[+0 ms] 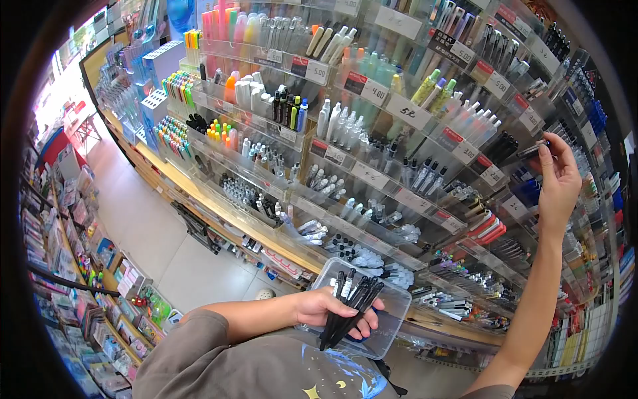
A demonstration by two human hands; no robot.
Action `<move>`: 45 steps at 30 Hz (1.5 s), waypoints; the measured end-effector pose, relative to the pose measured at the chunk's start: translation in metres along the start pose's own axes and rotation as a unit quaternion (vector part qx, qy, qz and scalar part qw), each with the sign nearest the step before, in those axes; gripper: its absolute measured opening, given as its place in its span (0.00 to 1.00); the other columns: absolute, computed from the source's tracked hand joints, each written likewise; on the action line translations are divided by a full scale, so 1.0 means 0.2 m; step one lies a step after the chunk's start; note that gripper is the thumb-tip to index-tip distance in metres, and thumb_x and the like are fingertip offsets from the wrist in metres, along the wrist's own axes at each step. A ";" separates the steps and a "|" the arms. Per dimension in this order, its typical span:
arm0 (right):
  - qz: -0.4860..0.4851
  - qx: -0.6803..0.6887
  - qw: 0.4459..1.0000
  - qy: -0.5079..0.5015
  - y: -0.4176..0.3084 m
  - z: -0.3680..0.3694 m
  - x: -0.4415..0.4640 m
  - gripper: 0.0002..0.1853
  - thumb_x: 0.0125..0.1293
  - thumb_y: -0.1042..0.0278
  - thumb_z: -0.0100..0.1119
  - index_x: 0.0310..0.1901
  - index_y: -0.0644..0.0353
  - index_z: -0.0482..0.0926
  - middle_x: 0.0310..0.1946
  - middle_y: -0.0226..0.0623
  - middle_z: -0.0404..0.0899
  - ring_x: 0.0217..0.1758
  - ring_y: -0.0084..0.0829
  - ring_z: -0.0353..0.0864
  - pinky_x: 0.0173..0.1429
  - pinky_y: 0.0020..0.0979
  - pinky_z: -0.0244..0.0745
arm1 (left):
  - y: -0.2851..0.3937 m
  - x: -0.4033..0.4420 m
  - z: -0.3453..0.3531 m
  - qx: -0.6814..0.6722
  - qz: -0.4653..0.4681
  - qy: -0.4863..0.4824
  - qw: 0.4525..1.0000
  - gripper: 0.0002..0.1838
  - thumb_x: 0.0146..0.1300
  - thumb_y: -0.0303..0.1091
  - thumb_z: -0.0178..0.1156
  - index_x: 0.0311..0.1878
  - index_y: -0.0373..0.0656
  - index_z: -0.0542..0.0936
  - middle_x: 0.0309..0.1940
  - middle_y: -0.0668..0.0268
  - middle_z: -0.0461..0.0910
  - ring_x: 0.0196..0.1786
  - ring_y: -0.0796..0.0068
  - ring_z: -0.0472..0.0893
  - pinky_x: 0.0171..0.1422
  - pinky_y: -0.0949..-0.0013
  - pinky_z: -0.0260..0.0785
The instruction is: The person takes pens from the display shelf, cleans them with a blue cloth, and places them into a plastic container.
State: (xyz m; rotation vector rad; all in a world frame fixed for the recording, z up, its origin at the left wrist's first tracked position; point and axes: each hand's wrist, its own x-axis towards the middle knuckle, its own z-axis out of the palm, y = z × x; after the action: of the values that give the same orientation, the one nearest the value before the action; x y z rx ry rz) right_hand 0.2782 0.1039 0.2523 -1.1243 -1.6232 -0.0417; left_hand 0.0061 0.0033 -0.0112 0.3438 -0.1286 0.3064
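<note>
My left hand (335, 314) is closed around a bundle of black pens (352, 302), caps pointing up, in front of my chest. Behind and around that hand is a clear plastic tub (397, 309); I cannot tell whether it is also gripped or rests against my body. A dark blue thing shows below my left fingers, too covered to name. My right hand (559, 166) is raised to the rack at the upper right. Its thumb and fingertips pinch a dark and silvery pen (531, 151), mostly hidden, just above a clear compartment with dark pens.
A tiered clear acrylic rack (372, 173) packed with pens and markers fills the view ahead. Price tags (409, 112) line its tiers. A wooden shelf edge (222, 209) runs beneath. Merchandise shelves (80, 286) stand on the left, across a tiled aisle floor (159, 226).
</note>
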 end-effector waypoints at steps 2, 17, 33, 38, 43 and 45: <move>0.001 0.003 1.000 0.000 0.01 0.00 0.00 0.11 0.64 0.70 0.56 0.46 0.64 0.76 0.36 0.28 0.76 0.37 0.15 0.73 0.41 0.20 0.72 | 0.01 0.00 0.01 0.002 -0.002 0.000 1.000 0.27 0.62 0.29 0.55 0.63 0.36 0.60 0.50 0.52 0.73 0.50 0.60 0.77 0.56 0.59 0.71; 0.017 0.002 0.998 -0.054 0.02 0.03 -0.02 0.09 0.62 0.75 0.57 0.44 0.64 0.77 0.33 0.25 0.76 0.34 0.13 0.73 0.39 0.18 0.71 | -0.01 0.01 -0.04 -0.020 0.011 0.013 1.000 0.24 0.62 0.27 0.53 0.61 0.35 0.62 0.49 0.53 0.73 0.50 0.59 0.77 0.55 0.60 0.71; 0.039 -0.053 0.991 -0.117 -0.04 0.04 -0.01 0.10 0.58 0.76 0.59 0.42 0.67 0.76 0.32 0.33 0.77 0.33 0.18 0.75 0.39 0.20 0.71 | 0.01 0.00 -0.01 0.002 -0.002 0.066 0.998 0.23 0.63 0.27 0.53 0.60 0.34 0.63 0.49 0.54 0.74 0.50 0.62 0.78 0.55 0.63 0.72; -0.078 -0.066 0.995 0.023 -0.11 0.06 -0.09 0.07 0.61 0.77 0.55 0.41 0.66 0.76 0.34 0.32 0.77 0.33 0.21 0.76 0.39 0.23 0.73 | -0.01 0.00 -0.02 0.010 0.018 0.075 0.997 0.22 0.62 0.27 0.54 0.59 0.34 0.64 0.47 0.56 0.74 0.50 0.63 0.77 0.54 0.63 0.72; 0.035 -0.032 0.954 -0.296 -0.22 0.17 -0.47 0.08 0.59 0.72 0.59 0.39 0.65 0.76 0.32 0.37 0.76 0.29 0.27 0.76 0.31 0.26 0.71 | 0.00 -0.01 0.00 0.041 0.035 0.107 0.993 0.22 0.61 0.28 0.56 0.57 0.33 0.67 0.44 0.62 0.72 0.49 0.65 0.77 0.53 0.64 0.74; 0.074 0.030 0.910 -0.407 -0.20 0.28 -0.69 0.11 0.57 0.69 0.62 0.40 0.63 0.76 0.31 0.40 0.76 0.29 0.29 0.77 0.31 0.25 0.70 | 0.00 0.00 0.02 0.039 0.038 0.114 0.992 0.22 0.61 0.28 0.57 0.57 0.33 0.67 0.42 0.63 0.71 0.49 0.66 0.77 0.53 0.63 0.74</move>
State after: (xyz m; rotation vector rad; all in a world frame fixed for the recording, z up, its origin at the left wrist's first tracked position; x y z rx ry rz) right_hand 0.2027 0.0258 0.1438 -1.2985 -2.2289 0.6544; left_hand 0.0051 0.0021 -0.0065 0.3801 0.0963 0.4254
